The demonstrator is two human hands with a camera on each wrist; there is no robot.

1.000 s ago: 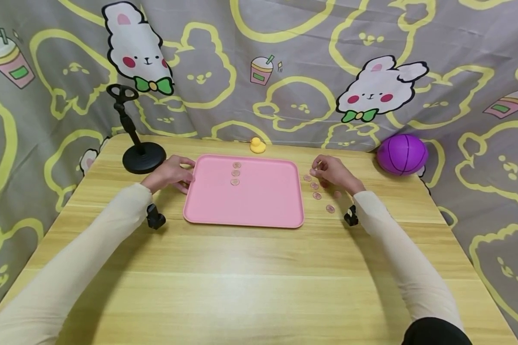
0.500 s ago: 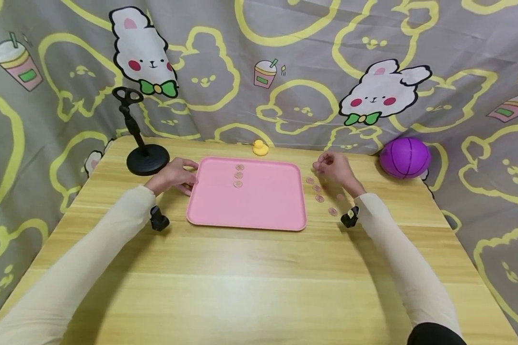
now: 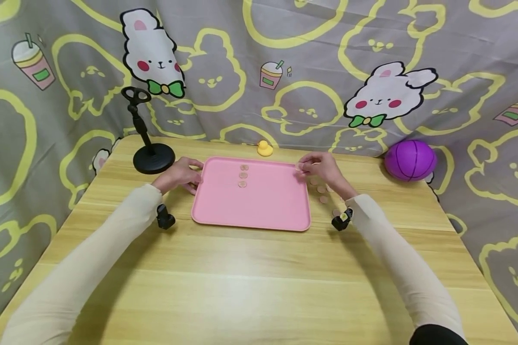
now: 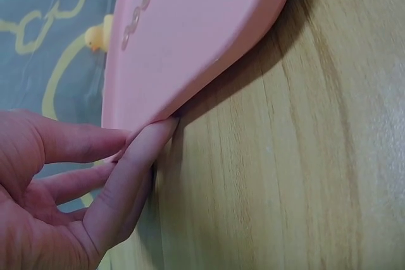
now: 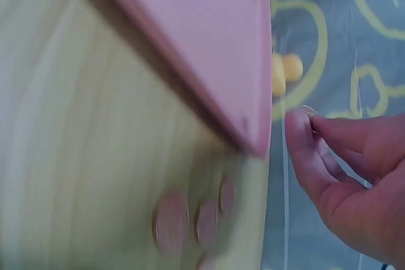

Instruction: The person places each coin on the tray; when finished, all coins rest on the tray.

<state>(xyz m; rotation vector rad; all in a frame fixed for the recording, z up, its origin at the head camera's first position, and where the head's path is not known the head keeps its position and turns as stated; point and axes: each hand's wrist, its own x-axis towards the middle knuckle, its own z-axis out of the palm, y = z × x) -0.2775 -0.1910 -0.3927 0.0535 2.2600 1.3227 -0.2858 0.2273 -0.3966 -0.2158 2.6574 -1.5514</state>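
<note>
Right hand (image 3: 323, 170) sits over the far right corner of the pink tray (image 3: 259, 206), fingers curled, thumb and forefinger pinching one small coin (image 5: 308, 110); only the coin's edge shows above the fingertips in the right wrist view, and in the head view it's too small to separate from the fingers. Left hand (image 3: 179, 175) is at the tray's left edge, fingers mostly straight, fingertips (image 4: 149, 140) touching the rim near the corner; nothing gripped, so it reads as relaxed and just resting against the tray. Three coins on the tray (image 3: 243, 175) lie in a short column near the far edge, left of centre. Loose coins on the table (image 3: 323, 194) lie just beside the tray's right edge, partly hidden behind the right wrist in the head view; the right wrist view shows them motion-blurred, count unclear there. The tray lies flat on the wooden table (image 3: 259, 278). Yellow duck (image 3: 264, 148) sits beyond the tray's far edge, black stand (image 3: 148, 148) just behind the left hand, purple ball (image 3: 410, 160) at the far right of the table. Both forearms in pale sleeves, small black wrist cameras (image 3: 165, 218) underneath; lower arms cut off by the frame
</note>
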